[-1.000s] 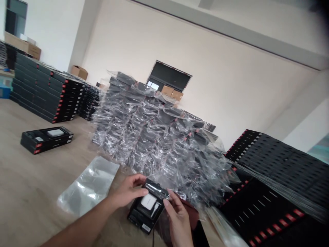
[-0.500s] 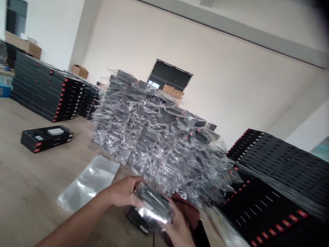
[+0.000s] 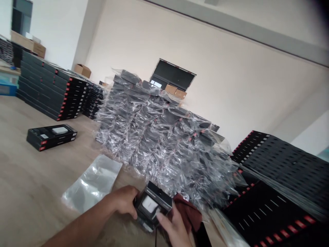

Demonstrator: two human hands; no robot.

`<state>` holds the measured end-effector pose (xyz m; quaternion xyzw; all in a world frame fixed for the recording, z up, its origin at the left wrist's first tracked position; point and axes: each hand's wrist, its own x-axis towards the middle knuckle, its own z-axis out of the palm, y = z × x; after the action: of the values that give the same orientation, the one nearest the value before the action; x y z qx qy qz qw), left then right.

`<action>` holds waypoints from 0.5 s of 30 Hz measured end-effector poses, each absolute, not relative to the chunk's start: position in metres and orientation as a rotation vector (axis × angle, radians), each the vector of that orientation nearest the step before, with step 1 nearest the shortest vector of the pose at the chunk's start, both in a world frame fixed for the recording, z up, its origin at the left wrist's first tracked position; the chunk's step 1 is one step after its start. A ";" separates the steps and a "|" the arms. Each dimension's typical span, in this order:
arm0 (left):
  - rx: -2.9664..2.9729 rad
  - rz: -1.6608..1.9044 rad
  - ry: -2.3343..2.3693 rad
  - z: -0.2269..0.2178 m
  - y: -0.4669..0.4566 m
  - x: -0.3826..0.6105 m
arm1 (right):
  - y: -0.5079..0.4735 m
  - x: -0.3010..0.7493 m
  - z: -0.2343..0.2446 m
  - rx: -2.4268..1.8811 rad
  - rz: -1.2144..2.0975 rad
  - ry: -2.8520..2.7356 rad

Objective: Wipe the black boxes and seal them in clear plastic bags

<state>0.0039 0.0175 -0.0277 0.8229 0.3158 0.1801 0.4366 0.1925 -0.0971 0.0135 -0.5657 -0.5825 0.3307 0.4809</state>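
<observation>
My left hand (image 3: 123, 201) and my right hand (image 3: 171, 223) hold a black retail box (image 3: 152, 205) between them, low in the view. The left hand grips its left side, and the right fingers press its lower right corner. A white product picture shows on the box's face. Something dark sits beneath the box, partly hidden, and I cannot tell what it is. A flat clear plastic bag (image 3: 92, 184) lies on the wooden table (image 3: 38, 178) left of my left hand. A brown cloth (image 3: 189, 213) lies just right of the box.
A tall pile of plastic-wrapped black boxes (image 3: 159, 137) stands beyond my hands. Stacks of unwrapped black boxes with red marks stand at right (image 3: 277, 164) and far left (image 3: 51, 89). Two black boxes (image 3: 51, 137) lie on the table. Cardboard boxes (image 3: 82, 71) stand by the wall.
The shiny plastic seen around the held box earlier no longer shows on it. The box is tilted up, its white picture facing me. The view has shifted slightly.
</observation>
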 end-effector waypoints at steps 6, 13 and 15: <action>1.884 0.557 0.607 -0.015 0.013 0.004 | -0.090 0.222 0.010 -1.209 0.647 -0.724; 1.690 0.523 0.474 -0.003 0.002 0.001 | -0.090 0.237 0.010 -1.138 0.596 -0.487; 1.679 0.577 0.472 -0.002 -0.004 0.006 | -0.088 0.226 0.011 -1.156 0.606 -0.518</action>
<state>0.0061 -0.0041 -0.0024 0.7263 0.2041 0.2495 0.6071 0.2260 -0.0876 0.0113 -0.5316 -0.2384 0.2788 0.7634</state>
